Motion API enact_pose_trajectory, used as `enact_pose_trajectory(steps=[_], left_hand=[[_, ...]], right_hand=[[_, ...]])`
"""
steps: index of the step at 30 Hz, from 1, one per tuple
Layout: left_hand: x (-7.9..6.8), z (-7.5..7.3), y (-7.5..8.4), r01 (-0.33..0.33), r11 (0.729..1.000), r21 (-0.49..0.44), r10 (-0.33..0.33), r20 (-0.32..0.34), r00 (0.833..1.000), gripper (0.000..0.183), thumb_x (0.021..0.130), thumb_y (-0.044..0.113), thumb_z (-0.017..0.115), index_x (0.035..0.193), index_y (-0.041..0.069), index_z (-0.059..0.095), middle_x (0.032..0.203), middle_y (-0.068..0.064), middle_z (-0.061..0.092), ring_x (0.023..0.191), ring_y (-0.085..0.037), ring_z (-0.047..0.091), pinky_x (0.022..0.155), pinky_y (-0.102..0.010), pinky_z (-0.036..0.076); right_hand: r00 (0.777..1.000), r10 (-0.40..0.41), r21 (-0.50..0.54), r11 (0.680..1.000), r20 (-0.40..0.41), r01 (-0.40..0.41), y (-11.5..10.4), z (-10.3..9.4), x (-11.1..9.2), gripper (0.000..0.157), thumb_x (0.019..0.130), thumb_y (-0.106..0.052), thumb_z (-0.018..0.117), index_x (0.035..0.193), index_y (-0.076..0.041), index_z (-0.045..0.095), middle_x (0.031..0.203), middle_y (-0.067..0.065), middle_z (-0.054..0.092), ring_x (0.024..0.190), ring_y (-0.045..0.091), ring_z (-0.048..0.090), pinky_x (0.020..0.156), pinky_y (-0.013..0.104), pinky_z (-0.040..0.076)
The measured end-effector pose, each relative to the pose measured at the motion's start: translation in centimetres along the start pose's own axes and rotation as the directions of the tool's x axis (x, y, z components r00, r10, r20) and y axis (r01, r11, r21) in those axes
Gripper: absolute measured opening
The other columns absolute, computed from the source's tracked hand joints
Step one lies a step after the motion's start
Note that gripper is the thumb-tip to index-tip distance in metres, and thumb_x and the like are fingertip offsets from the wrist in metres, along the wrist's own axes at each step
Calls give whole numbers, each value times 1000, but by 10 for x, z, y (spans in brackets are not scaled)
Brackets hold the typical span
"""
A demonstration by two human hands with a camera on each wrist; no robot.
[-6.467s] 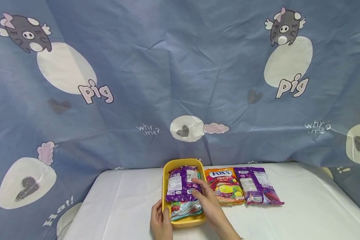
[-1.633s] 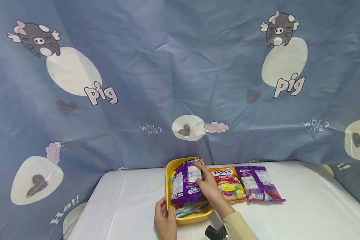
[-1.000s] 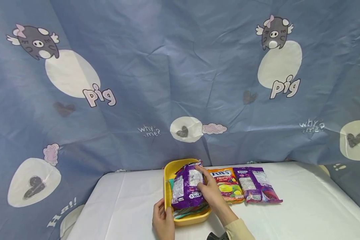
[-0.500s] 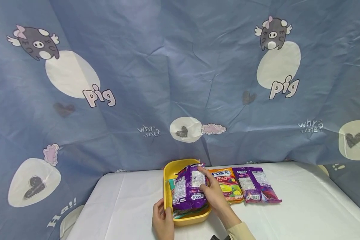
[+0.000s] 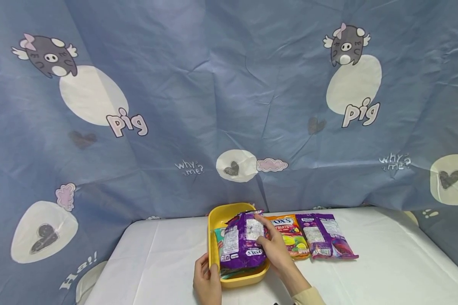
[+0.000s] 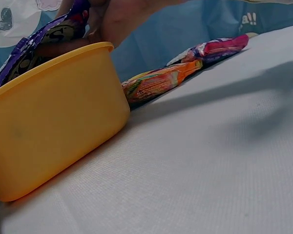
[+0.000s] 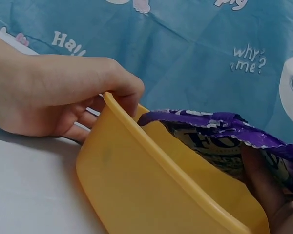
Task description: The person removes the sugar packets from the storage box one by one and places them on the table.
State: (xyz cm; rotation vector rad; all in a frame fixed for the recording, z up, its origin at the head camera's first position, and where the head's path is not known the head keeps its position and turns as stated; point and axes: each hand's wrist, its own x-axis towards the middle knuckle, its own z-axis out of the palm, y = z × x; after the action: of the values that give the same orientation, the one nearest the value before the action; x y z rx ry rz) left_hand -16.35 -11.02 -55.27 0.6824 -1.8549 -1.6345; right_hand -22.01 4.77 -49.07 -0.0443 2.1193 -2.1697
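Note:
A yellow plastic bin [image 5: 244, 281] stands on the table with candy bags in it. My left hand [image 5: 207, 280] grips its near left rim, the thumb hooked over the edge and the fingers outside, as the right wrist view shows. My right hand [image 5: 277, 250] holds the right side of a purple Fox's candy bag [image 5: 239, 243] at the top of the bin. In the right wrist view this purple bag [image 7: 205, 129] sits tilted above the bin's inside, with a finger underneath. A teal candy bag [image 5: 219, 235] lies below it, mostly covered.
Right of the bin, an orange Fox's Fruits bag [image 5: 290, 241] lies flat, partly behind my right hand. Beside it lies another purple candy bag [image 5: 330, 237]. A white cloth [image 5: 164, 262] covers the table, and a blue patterned curtain [image 5: 198, 106] hangs behind.
Earlier the purple bag lay flat towards the back of the bin; it has risen and shifted right and nearer with my right hand. My left hand keeps its hold on the rim.

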Motion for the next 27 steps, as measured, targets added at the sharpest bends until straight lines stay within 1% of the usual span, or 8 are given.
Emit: enact_pose_trajectory(steps=[4, 11, 18, 23, 27], left_hand=[[0, -1, 0, 13, 1000, 10, -13, 5, 1000, 34, 76, 0, 52, 108, 10, 57, 107, -12, 61, 98, -21, 57, 67, -4, 42], [0, -2, 0, 4, 1000, 14, -4, -3, 1000, 33, 76, 0, 52, 107, 10, 57, 106, -12, 62, 97, -20, 58, 68, -4, 43], [-1, -2, 0, -2, 1000, -4, 2, 4, 1000, 33, 76, 0, 52, 108, 8, 57, 106, -13, 62, 98, -23, 58, 68, -6, 44], [-2, -1, 2, 5, 1000, 18, -5, 6, 1000, 33, 77, 1, 53, 108, 10, 57, 107, -12, 62, 99, -23, 58, 70, -7, 43], [-1, -1, 1, -5, 1000, 13, 5, 15, 1000, 33, 77, 2, 53, 109, 10, 56, 107, -12, 61, 99, -23, 58, 70, -5, 42]], right_hand=[[1000, -2, 18, 1000, 16, 2, 2, -2, -2, 64, 74, 2, 48, 126, -35, 44, 146, 3, 24, 133, 30, 23, 107, 52, 22], [999, -16, 52, 999, 38, 14, 5, -7, -7, 64, 74, 3, 47, 128, -32, 43, 146, 1, 24, 132, 29, 24, 105, 48, 28], [998, -50, 65, 997, 49, 47, 7, -12, -9, 65, 73, 5, 47, 128, -30, 43, 145, -1, 25, 134, 24, 19, 109, 46, 20], [997, -44, 84, 996, 59, 39, 9, -16, -10, 65, 73, 5, 48, 128, -31, 43, 144, -2, 27, 132, 24, 23, 107, 45, 25], [997, -38, 101, 994, 63, 31, 9, -19, -11, 64, 75, 3, 48, 128, -32, 43, 144, -2, 26, 132, 22, 24, 104, 41, 30]])
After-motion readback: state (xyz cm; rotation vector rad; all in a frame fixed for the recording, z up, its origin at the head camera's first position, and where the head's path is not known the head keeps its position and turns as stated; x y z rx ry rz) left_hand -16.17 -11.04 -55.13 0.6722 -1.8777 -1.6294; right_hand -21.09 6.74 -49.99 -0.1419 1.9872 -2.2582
